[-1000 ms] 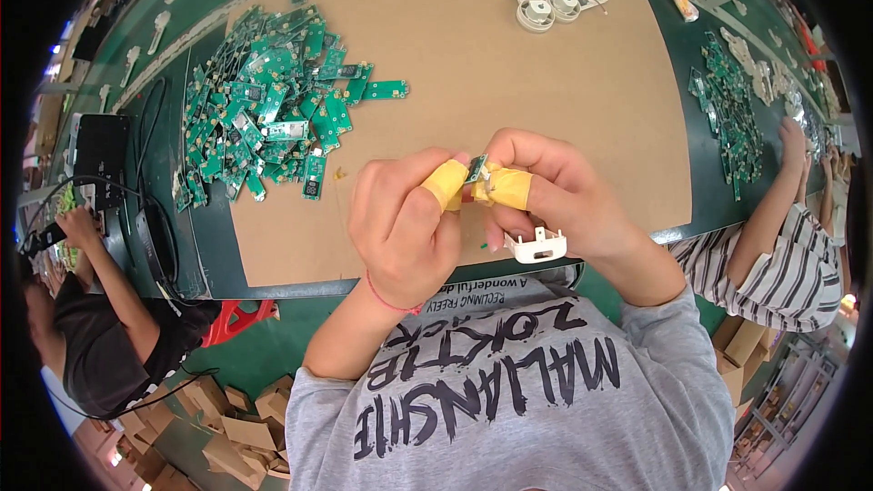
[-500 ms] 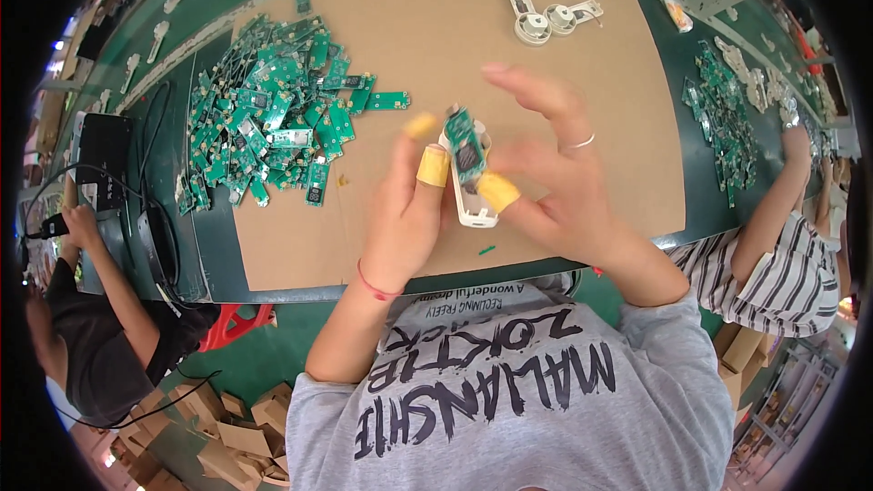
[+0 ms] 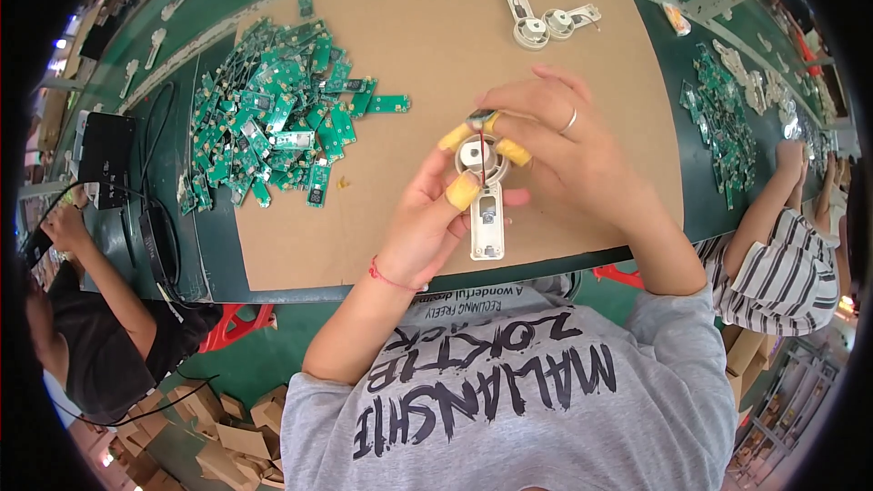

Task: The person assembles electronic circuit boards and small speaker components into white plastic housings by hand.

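My left hand [image 3: 414, 232] grips a white plastic fan housing [image 3: 488, 241], its fingers wrapped around the sides. The round end points away from me and the narrow handle end towards me. Inside the round end sits a white motor [image 3: 473, 155]. Thin red and dark wires [image 3: 483, 159] run across it to a small circuit board [image 3: 479, 116], seen nearly edge-on. My right hand [image 3: 587, 150] pinches that board just beyond the round end. Yellow tape covers several of my fingertips, and a ring sits on one right finger.
A heap of green circuit boards [image 3: 273, 109] lies on the left of the cardboard sheet [image 3: 418, 27]. Two white housings [image 3: 536, 29] rest at the far right of it. Another board pile [image 3: 723, 127] lies further right. People sit at both sides, by a black box [image 3: 102, 159] on the left.
The circuit board has been lifted off the housing to its far end, exposing motor and wires. My right hand has closed on it, and the housing has shifted slightly towards me.
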